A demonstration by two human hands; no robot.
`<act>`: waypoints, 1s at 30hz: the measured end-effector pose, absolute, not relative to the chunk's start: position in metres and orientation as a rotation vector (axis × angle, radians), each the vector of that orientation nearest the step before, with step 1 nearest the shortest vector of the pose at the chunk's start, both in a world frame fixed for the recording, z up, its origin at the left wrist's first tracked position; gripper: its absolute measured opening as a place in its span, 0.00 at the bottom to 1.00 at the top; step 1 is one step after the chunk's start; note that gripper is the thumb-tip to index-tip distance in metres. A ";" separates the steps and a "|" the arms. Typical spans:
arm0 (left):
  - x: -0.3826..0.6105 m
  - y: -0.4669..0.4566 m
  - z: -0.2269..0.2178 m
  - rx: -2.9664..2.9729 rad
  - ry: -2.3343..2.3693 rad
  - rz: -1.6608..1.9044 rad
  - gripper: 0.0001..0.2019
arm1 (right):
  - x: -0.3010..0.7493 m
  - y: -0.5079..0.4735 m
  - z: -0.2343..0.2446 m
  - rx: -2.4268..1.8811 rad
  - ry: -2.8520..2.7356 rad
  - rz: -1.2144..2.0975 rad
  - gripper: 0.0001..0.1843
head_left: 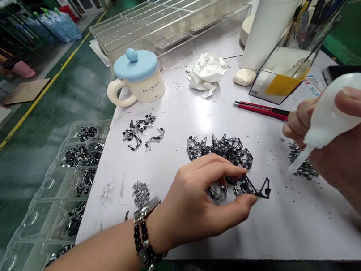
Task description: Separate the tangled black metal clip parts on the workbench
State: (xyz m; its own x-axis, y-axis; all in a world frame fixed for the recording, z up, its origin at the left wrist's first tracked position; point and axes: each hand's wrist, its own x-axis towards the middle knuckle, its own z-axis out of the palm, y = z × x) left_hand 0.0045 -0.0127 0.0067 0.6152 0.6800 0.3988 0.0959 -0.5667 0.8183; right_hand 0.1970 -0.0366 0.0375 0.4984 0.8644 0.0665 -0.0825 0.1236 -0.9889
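My left hand (206,195) pinches a small black angular plastic part (262,192) between thumb and forefinger, just above the white tabletop. Beyond it lies a heap of similar black parts (226,146), partly hidden by my fingers. In my right hand (343,161) is a white squeeze bottle (342,106), tilted with its thin nozzle pointing down and left. The nozzle tip is over the table, beside a small pile of tiny dark metal pieces (301,162). Several more black parts (139,132) lie at the left, and a cluster of small silvery pieces (141,193) sits near my left wrist.
A cream mug (148,86) with a blue lid stands at the back left, near crumpled white paper (207,72). A red cutter knife (261,110) lies before a clear tool holder (277,80). Clear compartment trays (176,14) stand behind; another tray (49,187) holds black parts at left.
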 end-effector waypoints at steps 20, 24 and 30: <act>0.003 -0.013 0.007 2.042 0.605 0.917 0.12 | 0.193 -0.039 0.040 -1.386 -0.792 0.809 0.13; 0.003 -0.013 0.008 2.041 0.606 0.910 0.12 | 0.194 -0.040 0.039 -1.389 -0.805 0.803 0.13; 0.005 -0.013 0.009 2.043 0.602 0.915 0.12 | 0.200 -0.034 0.039 -1.288 -0.763 0.795 0.15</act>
